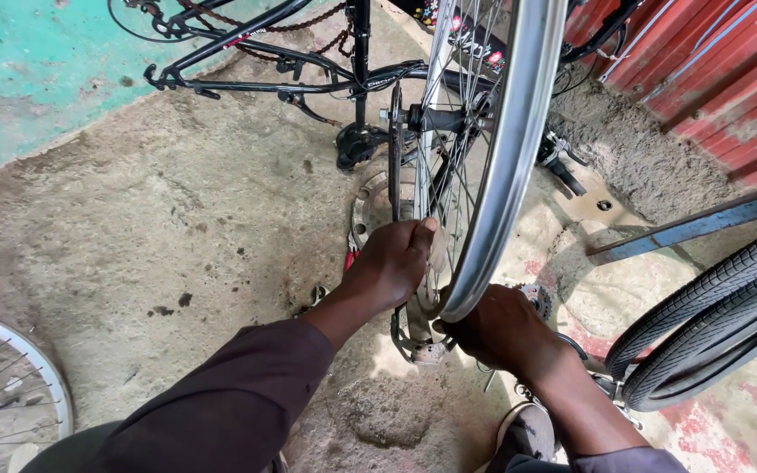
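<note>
Head view looks down on a bare rim (501, 175) standing upright on the floor (177, 228), running from 12 o'clock down to the middle of the frame; its top is cut off by the upper edge. The left hand (396, 263) is closed around a thin disc (394, 166) that stands on edge just beside the spokes, the fingers curled over it at the centre of the picture. What the fingertips press on behind the disc is hidden. The right hand (497, 328) grips the lowest part of the rim at about 5 o'clock from the left hand, the fingers wrapped under the metal and out of sight. The hub (435, 118) sits at 12 o'clock from the left hand, half masked by spokes. A small sprocket (534, 298) peeks out just behind the right hand, mostly covered. Black tyres (711, 315) enter at 3 o'clock and are cut off by the right edge. A black bike frame (265, 61) lies at 11 o'clock, only partly in view. Another wheel (19, 377) is clipped at 8 o'clock. Small parts under the hands are too shadowed to make out.
</note>
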